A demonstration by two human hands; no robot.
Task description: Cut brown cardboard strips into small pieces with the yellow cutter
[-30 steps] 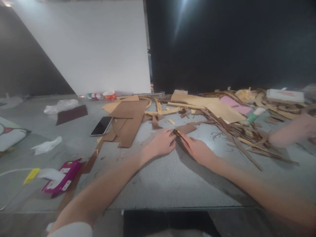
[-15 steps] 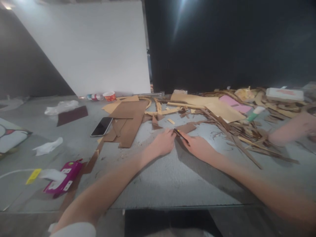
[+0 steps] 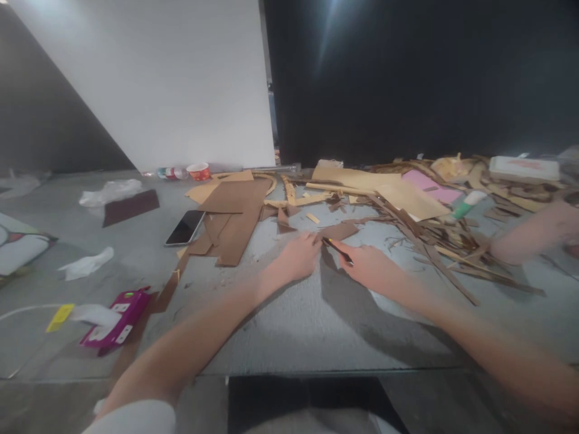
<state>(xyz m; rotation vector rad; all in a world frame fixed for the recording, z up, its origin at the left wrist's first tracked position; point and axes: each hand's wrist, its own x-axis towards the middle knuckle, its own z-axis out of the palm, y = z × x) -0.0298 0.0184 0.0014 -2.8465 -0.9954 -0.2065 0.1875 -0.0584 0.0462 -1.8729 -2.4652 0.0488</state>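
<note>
In the middle of the table, my left hand [image 3: 298, 256] rests with bent fingers pressed together on the near end of a small flat brown piece [image 3: 340, 231]. My right hand [image 3: 368, 265] is closed around a slim dark utility knife [image 3: 341, 251] with a yellow spot on it. The knife's tip points left and touches or nearly touches the brown piece beside my left fingertips. Part of that piece is hidden under my left fingers.
Brown sheets [image 3: 242, 223] and a phone [image 3: 185, 228] lie at left, nearer a purple power strip [image 3: 120, 319] with a plug and cord. Scrap strips [image 3: 434, 247], tan sheets [image 3: 407, 196] and a green-and-white tube [image 3: 469, 205] spread at right. Another person's arm [image 3: 534, 235] reaches in there.
My right hand and the knife have shifted slightly right, and the knife lies at a slightly different angle. My left hand stays on the brown piece. The view has tilted a little.
</note>
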